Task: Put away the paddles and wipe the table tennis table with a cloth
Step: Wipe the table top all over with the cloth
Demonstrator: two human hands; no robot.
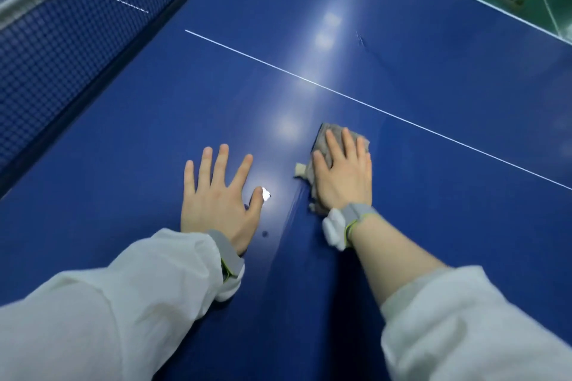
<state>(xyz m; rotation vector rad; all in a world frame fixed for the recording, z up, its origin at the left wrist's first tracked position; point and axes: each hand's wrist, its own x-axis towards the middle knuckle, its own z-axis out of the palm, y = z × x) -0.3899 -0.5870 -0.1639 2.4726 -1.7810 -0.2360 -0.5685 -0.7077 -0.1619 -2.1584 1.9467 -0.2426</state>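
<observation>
The right hand (pixel 342 176) presses the cloth (pixel 334 133) flat on the table (pixel 433 77), fingers straight, left hand (pixel 218 195) spread bare beside it — soft, light, likely to bunch, best pinned under the palm.

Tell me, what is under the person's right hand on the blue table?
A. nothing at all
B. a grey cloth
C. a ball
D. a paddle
B: the right hand lies flat with straight fingers on a grey cloth, which shows past the fingertips and at the thumb side, while the left hand rests on the bare table.
</observation>
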